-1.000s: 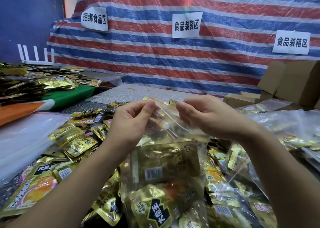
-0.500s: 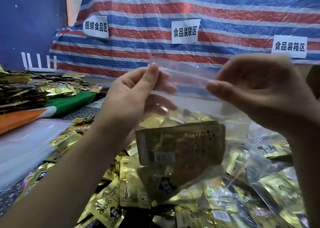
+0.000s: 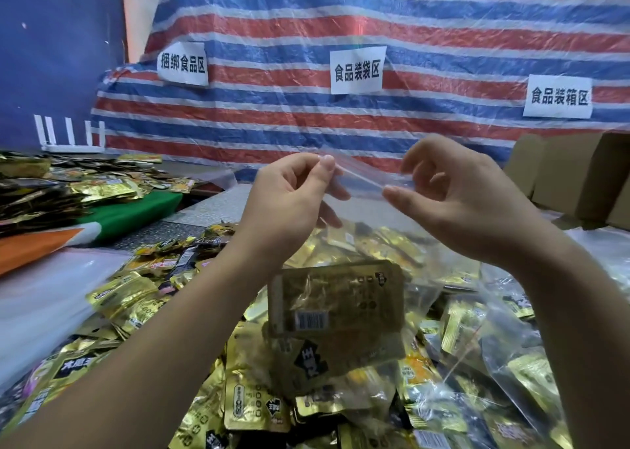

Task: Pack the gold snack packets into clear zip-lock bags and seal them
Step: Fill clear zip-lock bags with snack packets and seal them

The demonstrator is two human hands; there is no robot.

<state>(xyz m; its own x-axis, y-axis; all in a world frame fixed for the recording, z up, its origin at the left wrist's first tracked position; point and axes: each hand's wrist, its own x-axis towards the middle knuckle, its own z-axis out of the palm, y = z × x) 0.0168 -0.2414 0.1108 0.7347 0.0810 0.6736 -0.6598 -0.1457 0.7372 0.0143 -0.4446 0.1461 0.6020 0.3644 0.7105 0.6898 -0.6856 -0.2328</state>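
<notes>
Packets point(image 3: 211, 411) of gold foil crowd the table at six o'clock beneath your forearms. Above them hangs the clear zip-lock bag point(image 3: 341, 315), loaded with gold snack packets, its strip held level at twelve o'clock. Your left hand point(image 3: 289, 203) pinches one end of the strip; your right hand point(image 3: 456, 203) pinches the other. Sealing looks to be the step in hand, and you would next need to press along the strip. Beyond, paper signs point(image 3: 358, 70) hang on a striped tarp point(image 3: 409, 15).
</notes>
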